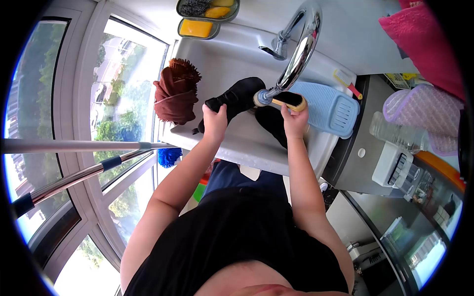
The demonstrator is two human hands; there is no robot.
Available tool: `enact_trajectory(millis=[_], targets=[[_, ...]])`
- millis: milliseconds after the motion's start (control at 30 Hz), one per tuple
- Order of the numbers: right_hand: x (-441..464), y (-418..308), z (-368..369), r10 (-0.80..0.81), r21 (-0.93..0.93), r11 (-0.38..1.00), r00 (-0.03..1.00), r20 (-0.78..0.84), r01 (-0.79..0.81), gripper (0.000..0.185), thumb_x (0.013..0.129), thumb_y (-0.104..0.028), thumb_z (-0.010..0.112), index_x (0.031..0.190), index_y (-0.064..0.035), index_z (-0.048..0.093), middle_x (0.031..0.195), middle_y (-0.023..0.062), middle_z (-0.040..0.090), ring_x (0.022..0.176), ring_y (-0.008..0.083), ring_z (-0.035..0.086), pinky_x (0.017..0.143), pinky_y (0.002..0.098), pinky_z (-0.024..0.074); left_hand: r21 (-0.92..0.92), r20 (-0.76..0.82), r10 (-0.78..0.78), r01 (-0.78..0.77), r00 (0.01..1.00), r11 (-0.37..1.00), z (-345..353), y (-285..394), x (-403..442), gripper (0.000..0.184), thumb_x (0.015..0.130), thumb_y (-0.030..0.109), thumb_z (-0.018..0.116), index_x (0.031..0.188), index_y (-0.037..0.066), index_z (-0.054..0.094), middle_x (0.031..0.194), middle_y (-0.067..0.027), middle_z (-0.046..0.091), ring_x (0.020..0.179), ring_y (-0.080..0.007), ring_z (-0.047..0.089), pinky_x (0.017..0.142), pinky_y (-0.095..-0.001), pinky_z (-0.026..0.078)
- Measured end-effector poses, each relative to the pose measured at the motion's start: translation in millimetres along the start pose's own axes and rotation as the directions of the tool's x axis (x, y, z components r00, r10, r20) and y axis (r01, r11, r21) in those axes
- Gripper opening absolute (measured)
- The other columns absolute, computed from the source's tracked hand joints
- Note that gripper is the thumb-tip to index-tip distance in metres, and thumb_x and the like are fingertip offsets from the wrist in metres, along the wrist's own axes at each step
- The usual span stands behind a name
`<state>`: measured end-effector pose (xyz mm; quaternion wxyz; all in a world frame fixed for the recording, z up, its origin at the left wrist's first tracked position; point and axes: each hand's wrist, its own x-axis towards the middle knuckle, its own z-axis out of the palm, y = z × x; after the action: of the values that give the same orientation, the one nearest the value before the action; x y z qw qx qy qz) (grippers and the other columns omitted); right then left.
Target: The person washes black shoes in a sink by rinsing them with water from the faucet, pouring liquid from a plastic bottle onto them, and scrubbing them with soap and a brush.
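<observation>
My left hand (215, 121) is closed on a black shoe (240, 95), which is tilted over the white sink (212, 56). My right hand (295, 121) grips a brush (289, 100) with a pale wooden edge and a dark face, just right of the faucet's end. Below the brush, a second black shoe (271, 126) rests in the sink, partly hidden by my right forearm. The chrome faucet (308, 42) curves down between the shoe and the brush, its tip close to both.
A light blue washboard (328, 109) lies at the sink's right side, near a small brush (347, 83). Brown cloth (174, 96) is bundled on the left rim. Soap trays (197, 28) stand at the back. Metal poles (74, 146) cross the left side before the windows.
</observation>
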<state>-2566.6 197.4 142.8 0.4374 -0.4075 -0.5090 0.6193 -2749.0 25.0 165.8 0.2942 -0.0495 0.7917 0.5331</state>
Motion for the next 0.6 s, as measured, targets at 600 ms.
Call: enact_trajectory(millis=[600], targets=[[-13,15,68,-0.058,-0.605,0.553,0.75,0.659,0.573,0.063,0.095,-0.021,0.064,0.145,0.0092,0.041,0.126,0.0335,0.055,0.117,0.0485,0.054,0.101,0.0492,0.0443,0.118,0.128,-0.006,-0.009,0.992,0.993,23,-14,-5,0.024,0.093,0.007,0.052,0.115,0.003,0.041,0.095,-0.008,0.053,0.086,-0.0153,0.052,0.072,-0.0329,0.048]])
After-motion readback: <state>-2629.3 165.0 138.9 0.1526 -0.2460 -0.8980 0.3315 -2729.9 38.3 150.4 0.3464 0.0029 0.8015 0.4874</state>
